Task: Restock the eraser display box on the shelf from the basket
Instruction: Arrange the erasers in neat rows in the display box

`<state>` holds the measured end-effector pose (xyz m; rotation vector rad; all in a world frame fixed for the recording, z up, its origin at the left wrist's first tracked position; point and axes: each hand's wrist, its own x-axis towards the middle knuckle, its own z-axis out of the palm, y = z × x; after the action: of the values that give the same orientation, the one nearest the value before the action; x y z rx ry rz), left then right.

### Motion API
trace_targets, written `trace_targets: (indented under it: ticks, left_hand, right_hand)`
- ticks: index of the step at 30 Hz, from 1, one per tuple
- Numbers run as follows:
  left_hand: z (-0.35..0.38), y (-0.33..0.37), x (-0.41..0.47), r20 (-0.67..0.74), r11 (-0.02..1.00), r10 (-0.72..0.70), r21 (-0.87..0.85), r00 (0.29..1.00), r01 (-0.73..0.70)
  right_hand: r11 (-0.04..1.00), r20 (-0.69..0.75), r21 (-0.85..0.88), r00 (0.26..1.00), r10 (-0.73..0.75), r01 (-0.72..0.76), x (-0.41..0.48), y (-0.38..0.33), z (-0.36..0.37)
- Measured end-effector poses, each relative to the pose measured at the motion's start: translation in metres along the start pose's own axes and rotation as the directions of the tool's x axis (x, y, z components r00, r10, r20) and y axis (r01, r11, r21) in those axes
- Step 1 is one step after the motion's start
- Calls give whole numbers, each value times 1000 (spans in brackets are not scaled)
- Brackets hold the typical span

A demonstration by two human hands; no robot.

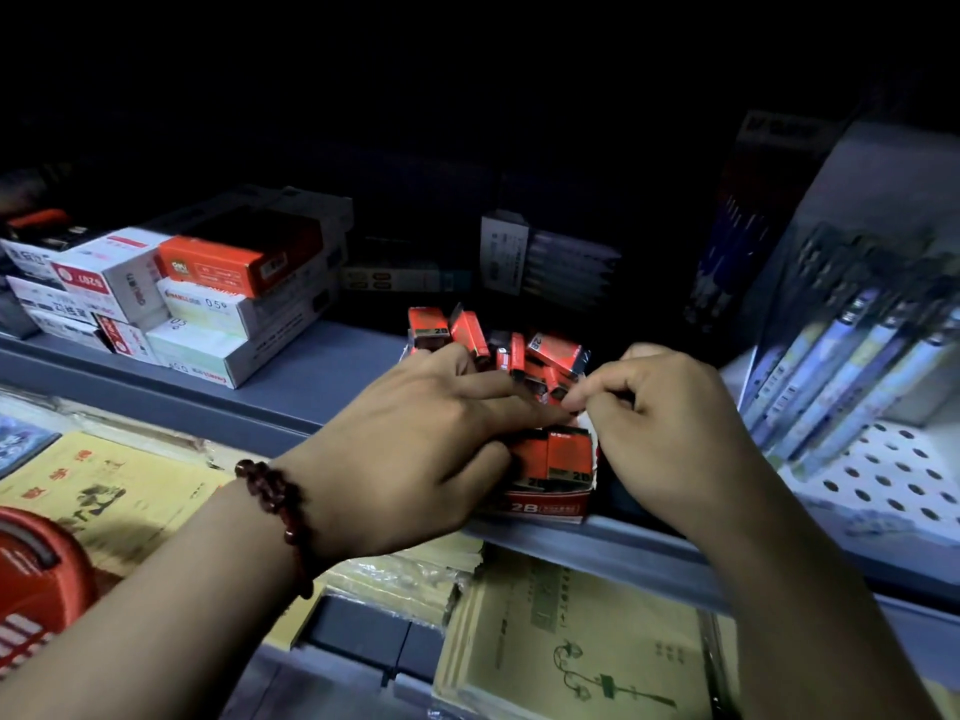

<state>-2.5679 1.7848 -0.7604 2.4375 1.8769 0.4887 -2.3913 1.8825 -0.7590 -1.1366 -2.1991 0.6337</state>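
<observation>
We find the grey metal shelf (322,371) running from left to right, its front edge a smooth rolled lip. Bare shelf surface lies open between the stacked cardboard boxes (208,304) at the left and the task's box. At the right end, slim glossy pen packs (857,356) lean over a white perforated panel (893,475). Below the front edge lie flat yellow paper notebooks (571,641). The red basket (36,579) sits at the lower left, well apart from the box.

The left hand (415,449) lies across the display box (545,509), with fingers nearly straight on the contents and the thumb against the upright front row. The right hand (670,433) is curled, its thumb and forefinger pinching the torn white top edge of the box's right wall.

The display box, red and white card marked 2B, stands at the shelf's front edge. Rectangular erasers (558,350) in red and black sleeves are heaped loosely at its rear. A dark bead bracelet (280,506) circles the left wrist.
</observation>
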Motion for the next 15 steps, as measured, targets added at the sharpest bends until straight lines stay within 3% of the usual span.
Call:
trace_targets:
  ticks: [8, 15]
  left_hand:
    - [-2, 5, 6, 94, 994, -105, 41, 990, 102]
    - [-7, 5, 4, 142, 946, -173, -253, 975, 204]
  right_hand:
    - [997, 118, 81, 993, 13, -22, -3, 3, -6]
    - [982, 112, 179, 993, 40, -59, -4, 5, -3]
